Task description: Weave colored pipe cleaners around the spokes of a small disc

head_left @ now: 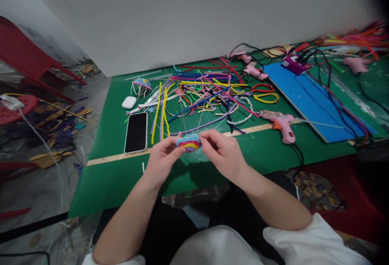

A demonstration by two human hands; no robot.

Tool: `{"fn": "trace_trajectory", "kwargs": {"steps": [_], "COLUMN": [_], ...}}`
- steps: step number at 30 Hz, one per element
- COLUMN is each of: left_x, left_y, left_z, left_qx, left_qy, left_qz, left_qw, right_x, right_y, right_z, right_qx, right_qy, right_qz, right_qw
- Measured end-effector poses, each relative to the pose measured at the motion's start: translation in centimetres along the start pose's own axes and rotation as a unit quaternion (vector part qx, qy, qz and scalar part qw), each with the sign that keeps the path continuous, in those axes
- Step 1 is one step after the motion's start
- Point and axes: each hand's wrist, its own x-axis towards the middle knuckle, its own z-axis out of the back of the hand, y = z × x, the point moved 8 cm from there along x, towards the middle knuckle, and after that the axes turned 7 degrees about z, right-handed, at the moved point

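Between my two hands, above the near part of the green table, is a small pipe-cleaner rainbow piece [189, 143] with light blue, pink, yellow and purple bands. My left hand [165, 154] grips its left end between thumb and fingers. The thumb and forefinger of my right hand [221, 151] pinch at its right edge; whether a thin strand is in that pinch is too small to tell. Just beyond my hands lies a heap of coloured pipe cleaners [206, 95]. To the right rests a pink glue gun [282, 124] with a clear glue stick in its back.
A phone [135, 133] and a white earbud case [129, 102] lie left on the green table [100, 184]. Beyond are a small rainbow-topped craft piece [141, 84] and scissors [265, 93]. At right, a blue board [299, 99] carries a purple power strip [297, 64] and cords.
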Motion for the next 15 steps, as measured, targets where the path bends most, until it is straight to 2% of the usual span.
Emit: {"fn": "trace_trajectory", "kwargs": {"steps": [4,9,15], "left_x": [0.0,-0.1,-0.3], "left_y": [0.1,0.3,0.4], "left_z": [0.0,0.0,-0.1], "left_qx": [0.005,-0.004,0.009], "left_qy": [0.002,0.003,-0.009], "left_qz": [-0.004,-0.003,-0.008], "left_qw": [1.0,1.0,1.0], "right_x": [0.0,-0.1,-0.1], "right_y": [-0.5,-1.3,-1.3], "right_z": [-0.2,-0.6,-0.3], "right_qx": [0.07,0.189,0.184], "right_qy": [0.006,0.006,-0.02], "right_qz": [-0.038,-0.097,-0.087], "right_qw": [0.997,0.977,0.979]}}
